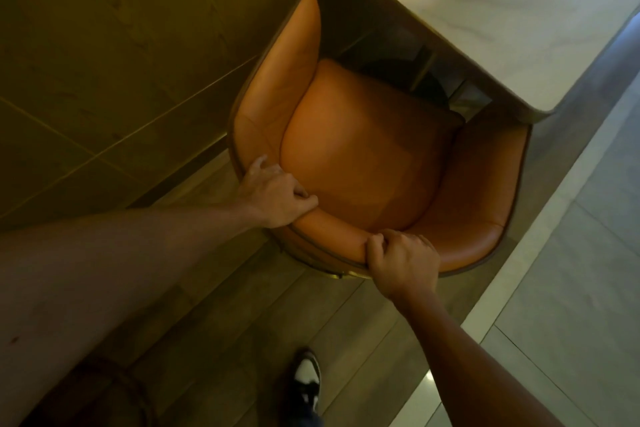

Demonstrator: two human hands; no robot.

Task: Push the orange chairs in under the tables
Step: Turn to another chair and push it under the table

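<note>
An orange leather tub chair (367, 149) stands below me, its curved back toward me and its seat facing a white marble-topped table (485, 17) at the upper right. The seat's front edge lies just beneath the table's edge, and the right armrest tip is under the table's rounded corner. My left hand (273, 194) grips the top of the backrest on the left side. My right hand (401, 260) is clenched on the backrest rim nearer the middle.
A wood-panelled wall (121, 62) runs along the left, close to the chair's left arm. The table's dark base (408, 73) shows beyond the seat. Pale floor tiles (571, 288) lie to the right, wooden flooring under me, and my shoe (306, 381) is at the bottom.
</note>
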